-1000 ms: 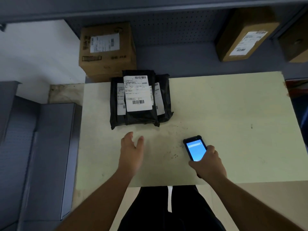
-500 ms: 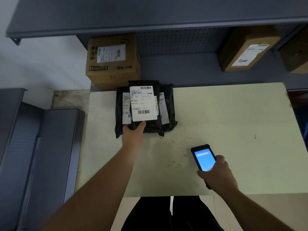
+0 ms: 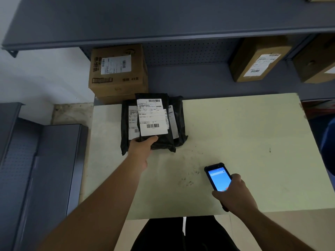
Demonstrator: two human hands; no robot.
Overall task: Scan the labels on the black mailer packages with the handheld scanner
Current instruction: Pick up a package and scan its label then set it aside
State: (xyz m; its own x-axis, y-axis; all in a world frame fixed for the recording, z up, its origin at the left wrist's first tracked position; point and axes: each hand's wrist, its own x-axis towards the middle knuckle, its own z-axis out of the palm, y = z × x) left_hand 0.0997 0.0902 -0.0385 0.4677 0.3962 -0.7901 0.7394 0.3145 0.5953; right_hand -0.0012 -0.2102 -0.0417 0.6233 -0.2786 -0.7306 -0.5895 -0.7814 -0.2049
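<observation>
The topmost black plastic mailer package (image 3: 156, 140) is lying on a small pile of like black mailers at the far left part of the pale green rectangular tabletop (image 3: 235, 142). Its white printed shipping label (image 3: 152, 117) is facing up, with one barcode near the top edge and another near the bottom. Two more black mailers are showing from under it, one sticking out to the left (image 3: 125, 127) and one to the right (image 3: 179, 122), each with part of its own white label peeking out.

Your left hand (image 3: 140, 148) is pinching the near left corner of the top mailer, thumb lying on top just below the label, the other fingers hidden underneath. Your right hand (image 3: 233, 194) is closed round the lower half of the black handheld scanner with the glowing blue screen (image 3: 218, 177), holding it above the near right part of the tabletop, well apart from the pile, screen turned up toward you.

Behind the pile, a brown cardboard box with a white label (image 3: 117, 73) is sitting on the grey metal shelf (image 3: 190, 78). Farther right on that shelf, a second labelled cardboard box (image 3: 257, 60) is leaning at a tilt.
</observation>
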